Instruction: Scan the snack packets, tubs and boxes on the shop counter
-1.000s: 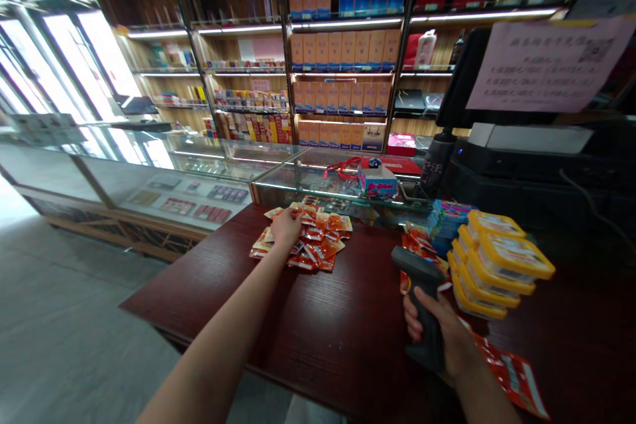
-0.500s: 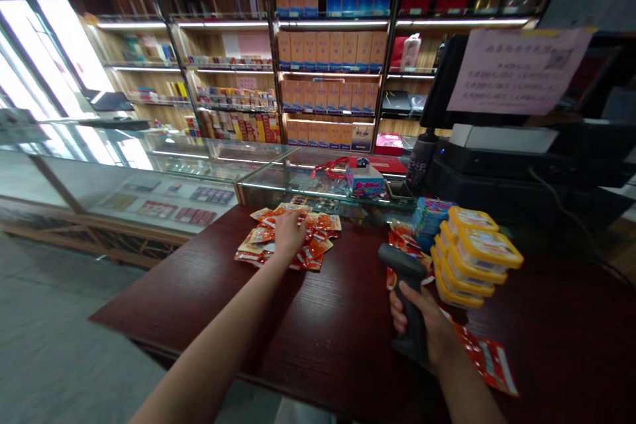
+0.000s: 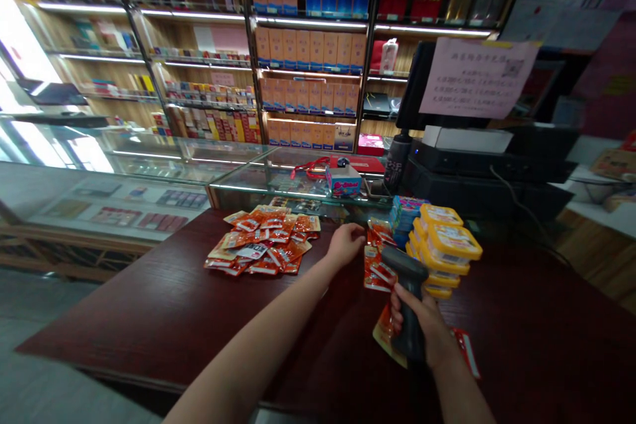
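My right hand (image 3: 422, 321) is wrapped around the grip of a black barcode scanner (image 3: 405, 271), its head tilted up to the left. An orange and cream snack packet (image 3: 383, 332) shows partly behind the scanner; whether my fingers touch it is unclear. My left hand (image 3: 346, 244) has its fingers curled beside a row of red snack packets (image 3: 378, 268); anything in them is hidden. A loose heap of similar packets (image 3: 263, 238) lies on the left of the dark wooden table (image 3: 163, 318). Another red packet (image 3: 467, 351) is partly hidden by my right wrist.
Stacked yellow-lidded tubs (image 3: 442, 245) and blue packs (image 3: 405, 215) stand behind the scanner. A glass counter (image 3: 233, 180) borders the table's far side, with a small open box (image 3: 344, 182) on it. A monitor (image 3: 415, 89) and black machine (image 3: 462, 165) stand at the right.
My left hand has moved right, from the packet heap to the row of packets by the tubs. A packet now shows behind the scanner. The view has turned slightly right.
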Demonstrator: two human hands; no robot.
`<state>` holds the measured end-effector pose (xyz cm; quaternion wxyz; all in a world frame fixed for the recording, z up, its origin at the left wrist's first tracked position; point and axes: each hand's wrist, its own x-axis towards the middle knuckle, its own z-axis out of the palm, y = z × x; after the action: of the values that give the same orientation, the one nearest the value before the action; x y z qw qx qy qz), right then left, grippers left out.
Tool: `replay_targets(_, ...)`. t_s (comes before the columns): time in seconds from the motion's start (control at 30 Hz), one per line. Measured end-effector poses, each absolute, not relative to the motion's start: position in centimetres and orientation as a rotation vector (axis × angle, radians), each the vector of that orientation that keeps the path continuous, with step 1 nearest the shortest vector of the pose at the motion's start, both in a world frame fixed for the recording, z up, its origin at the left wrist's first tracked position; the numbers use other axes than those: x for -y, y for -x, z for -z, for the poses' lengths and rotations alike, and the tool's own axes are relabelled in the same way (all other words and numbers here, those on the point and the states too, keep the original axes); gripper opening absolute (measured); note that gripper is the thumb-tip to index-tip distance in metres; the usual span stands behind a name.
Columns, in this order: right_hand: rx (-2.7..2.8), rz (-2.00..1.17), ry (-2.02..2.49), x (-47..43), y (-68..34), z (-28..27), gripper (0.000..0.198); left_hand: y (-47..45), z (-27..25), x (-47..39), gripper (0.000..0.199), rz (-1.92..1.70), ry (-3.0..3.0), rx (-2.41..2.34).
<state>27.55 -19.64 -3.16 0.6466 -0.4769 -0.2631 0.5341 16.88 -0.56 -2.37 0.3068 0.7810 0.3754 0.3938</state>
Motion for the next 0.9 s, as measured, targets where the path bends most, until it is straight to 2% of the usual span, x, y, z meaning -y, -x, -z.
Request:
replay_targets(0.27,0.604,-1.229,1.059,20.0,-27.7,3.9,0.045,-22.9,2.3,-1.3,0.013,-0.871,-1.866,-1.344)
replay_targets(0.4,0.583,-1.237,1.06,20.2,-27.6,3.6,0.043,-24.0,2.2,-2.0,0.019,-0.821,-1.745,-1.428)
replay_targets(0.53,0.56,-1.228,1.048,20.4,-27.4,3.2,0.041,-24.6,2.0,-2.4,0.018,-0.866,-1.415,-1.345)
replay_targets(0.67,0.57,-1.241,1.036,20.3,-27.4,3.1,0.041,-24.1,1.4,-2.1,0.02,-0.868,-1.333,-1.243)
replay_targets(0.83,0.618,-1.26,0.992,20.3,-27.5,3.2,0.037,-19.6,2.1,-0.5,0.022,-0.941,-1.311,-1.092)
replay_targets(0.9,0.635,-1.266,0.979,20.4,-27.3,3.2,0.035,-16.9,3.1,0.2,0.02,-1.103,-1.339,-1.065)
